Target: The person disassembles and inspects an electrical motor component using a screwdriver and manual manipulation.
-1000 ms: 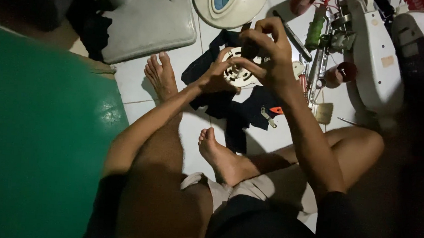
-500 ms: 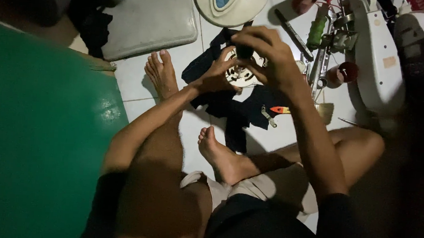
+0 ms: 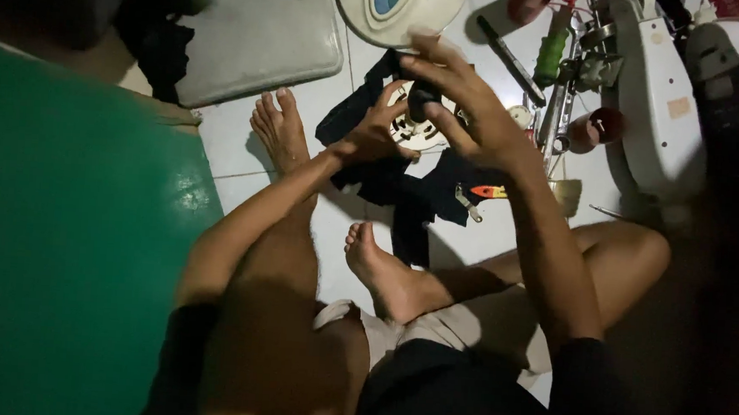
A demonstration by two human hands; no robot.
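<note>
I sit on a white tiled floor with both hands raised over a dark cloth (image 3: 405, 193). My left hand (image 3: 372, 135) grips the edge of a small round white part with slots (image 3: 417, 132). My right hand (image 3: 465, 106) curls over the same part from the right, fingers around a dark piece (image 3: 422, 95) on its top. Both hands hold the part above the cloth, in front of my bare feet (image 3: 282, 129).
A round cream fan housing (image 3: 399, 8) lies beyond the hands. A grey flat lid (image 3: 256, 38) is at the left, a green surface (image 3: 60, 240) nearer left. Tools, a green-handled screwdriver (image 3: 550, 52) and a white fan body (image 3: 658, 105) lie right. An orange tool (image 3: 488, 192) rests on the cloth.
My right hand has closed further over the top of the white part, and both hands have shifted slightly. The things on the floor have stayed put.
</note>
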